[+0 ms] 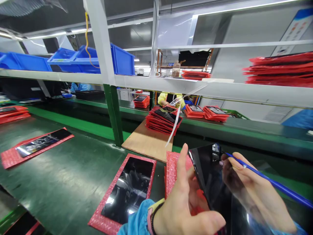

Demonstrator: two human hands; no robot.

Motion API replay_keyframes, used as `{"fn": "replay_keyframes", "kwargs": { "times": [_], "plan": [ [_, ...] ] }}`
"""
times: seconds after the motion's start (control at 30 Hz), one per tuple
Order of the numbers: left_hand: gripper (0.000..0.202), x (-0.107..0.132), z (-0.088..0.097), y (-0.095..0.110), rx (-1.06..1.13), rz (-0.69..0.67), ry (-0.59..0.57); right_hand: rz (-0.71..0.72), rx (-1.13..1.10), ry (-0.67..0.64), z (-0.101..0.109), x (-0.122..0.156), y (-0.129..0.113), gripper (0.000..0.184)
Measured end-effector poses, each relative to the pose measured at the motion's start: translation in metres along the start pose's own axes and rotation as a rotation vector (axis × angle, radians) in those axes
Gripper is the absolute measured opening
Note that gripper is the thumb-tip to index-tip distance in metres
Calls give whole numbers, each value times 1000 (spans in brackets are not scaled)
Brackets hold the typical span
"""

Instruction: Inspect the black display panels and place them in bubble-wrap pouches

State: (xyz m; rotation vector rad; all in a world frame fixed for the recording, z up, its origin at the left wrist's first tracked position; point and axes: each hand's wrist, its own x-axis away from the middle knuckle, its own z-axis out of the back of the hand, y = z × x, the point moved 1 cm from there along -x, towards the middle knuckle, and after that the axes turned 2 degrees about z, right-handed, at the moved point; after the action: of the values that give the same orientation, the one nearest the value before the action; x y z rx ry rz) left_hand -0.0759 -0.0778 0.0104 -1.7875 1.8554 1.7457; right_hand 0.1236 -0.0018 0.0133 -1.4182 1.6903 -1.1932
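Note:
My left hand (186, 202) grips a glossy black screen panel (215, 186) by its left edge, with thumb and fingers spread along it. The panel is tilted up at the lower right. My right hand (259, 189) is at the panel's right side, its fingers closed on a thin blue pen-like stick (276, 184). The stick's tip is close to the panel's top corner; whether it touches is unclear. Part of the right hand looks veiled by clear film or reflection. Beneath the left hand are red bubble-wrap pouches (172, 166). Another black panel (129, 186) lies on a red pouch to the left.
A green-topped bench (80, 176) carries another panel on a red pouch (39, 143) at far left. Ahead, stacked red pouches (162, 120) sit on a wooden board (149, 143). A post (112, 114) supports a shelf with blue bins (80, 60). Beyond, a person (162, 99) wears yellow sleeves.

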Motion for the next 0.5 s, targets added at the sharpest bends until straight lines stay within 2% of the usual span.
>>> {"fn": "replay_keyframes", "kwargs": {
  "times": [0.1, 0.2, 0.27, 0.4, 0.5],
  "plan": [
    [86, -3, 5, 1, 6, 63, 61, -139, -128, 19, 1, -6, 5, 64],
    [78, -8, 10, -2, 61, 128, 172, -143, -156, 11, 6, -12, 10, 53],
    [76, -11, 12, -5, 122, 131, 208, -163, -177, 23, 10, -16, 12, 47],
    [69, -14, 10, -10, 168, 155, 228, -221, -242, 51, 12, -17, 15, 44],
    [57, -14, 5, -10, 48, 181, 190, -266, -296, 75, 9, -15, 14, 46]
  ]
}}
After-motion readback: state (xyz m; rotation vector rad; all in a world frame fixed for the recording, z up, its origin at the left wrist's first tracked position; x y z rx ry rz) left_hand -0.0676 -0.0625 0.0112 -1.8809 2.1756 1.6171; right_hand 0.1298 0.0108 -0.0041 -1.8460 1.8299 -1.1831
